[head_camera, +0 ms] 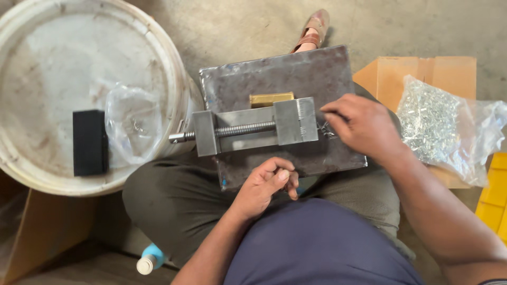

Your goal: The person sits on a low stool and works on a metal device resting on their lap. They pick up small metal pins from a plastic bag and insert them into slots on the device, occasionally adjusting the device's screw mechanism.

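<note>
My right hand (362, 126) sits at the right end of the small steel vise (253, 129), fingertips pinched together on tiny metal pieces (326, 129) just beside the vise's right jaw block. Grip there is clenched in a pinch; what exactly sits between the fingertips is too small to tell.

My left hand (264, 184) is below the vise, at the near edge of the steel plate (274, 71). Fingers curled in, thumb against forefinger, loosely clenched. Cannot tell if it holds anything; it does not touch the vise.

The vise lies flat on the plate, screw running left to right, screw end sticking out past the plate's left edge. The plate rests on my lap as the work surface. A small brass-coloured block (271, 98) lies just above the vise, touching its far side.

Right of my right hand: a clear plastic bag of small shiny metal parts (438, 124), lying on an open cardboard box (412, 74). A yellow bin (494, 195) shows at the frame edge beyond it.

Left of my left hand, well apart: a white bucket lid (58, 58) carrying a black rectangular block (90, 142) and a crumpled clear bag (134, 124). A bottle with a white cap (148, 261) lies on the floor near my left knee. A sandalled foot (314, 29) shows beyond the plate.
</note>
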